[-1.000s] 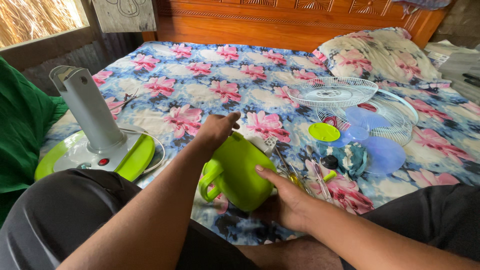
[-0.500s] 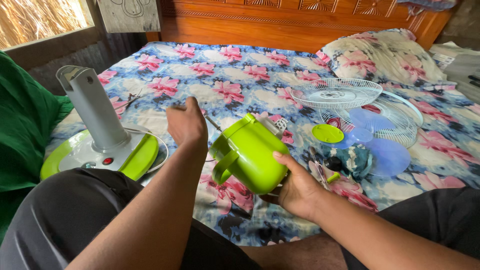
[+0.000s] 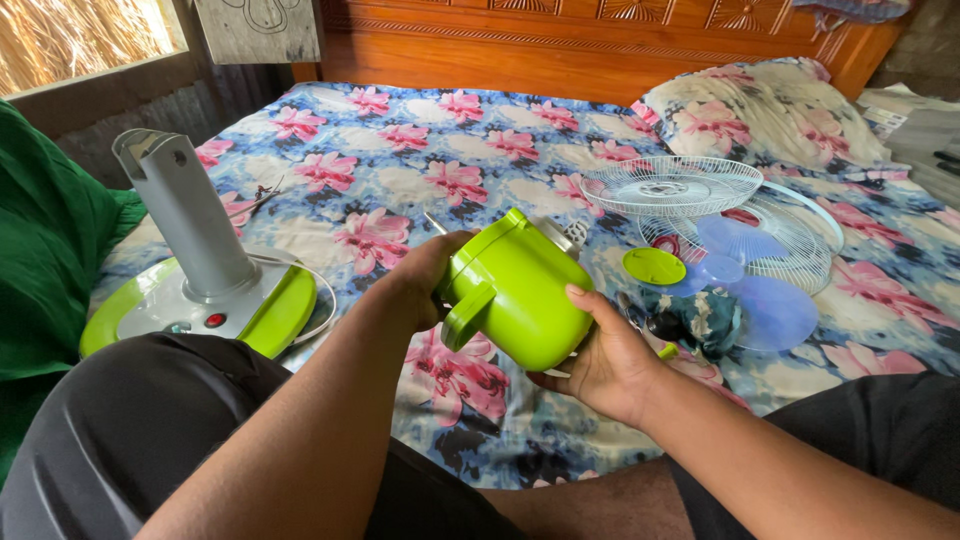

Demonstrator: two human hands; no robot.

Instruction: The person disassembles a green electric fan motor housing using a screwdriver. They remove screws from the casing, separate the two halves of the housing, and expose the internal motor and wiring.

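- Floral bedsheet lay open beyond the hands.
- Left hand had moved back onto the green motor housing, grasping it.
- Right hand cradled it underneath, raised above the bed's near edge.

At centre frame the motor housing is showing lime green. At left, the fan base is showing grey with lime-green trim and a red button. The bedsheet is showing pink flowers on blue and white. At right, the fan blade is showing translucent blue, the grille white.
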